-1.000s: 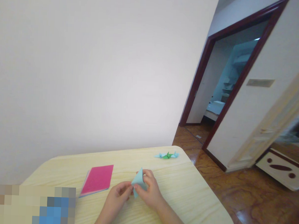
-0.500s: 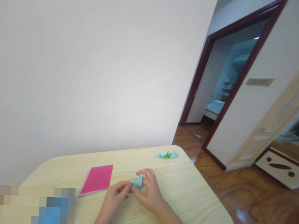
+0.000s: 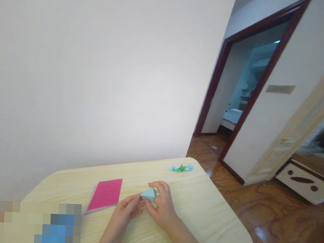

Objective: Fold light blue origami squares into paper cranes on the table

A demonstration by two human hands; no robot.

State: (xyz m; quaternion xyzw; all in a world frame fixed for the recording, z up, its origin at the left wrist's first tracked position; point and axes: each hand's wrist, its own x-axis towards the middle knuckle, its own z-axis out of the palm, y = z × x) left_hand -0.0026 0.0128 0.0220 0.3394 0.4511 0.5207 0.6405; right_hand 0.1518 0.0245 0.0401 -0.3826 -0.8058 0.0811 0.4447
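the folded blue paper (image 3: pixel 148 194) is partly hidden, its lower edge tucked behind the left hand (image 3: pixel 125 212) and right hand (image 3: pixel 160 204), fingers together, pinching it.

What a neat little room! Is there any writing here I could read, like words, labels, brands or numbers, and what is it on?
No text can be read in this view.
Small plate on the wall beside the doorway: too blurred to read any marking.
Stack of pink paper: no lettering shows.

Pale blue origami paper (image 3: pixel 148 194), hot-pink paper stack (image 3: pixel 104 195), wood-grained pale-yellow tabletop (image 3: pixel 201 209)
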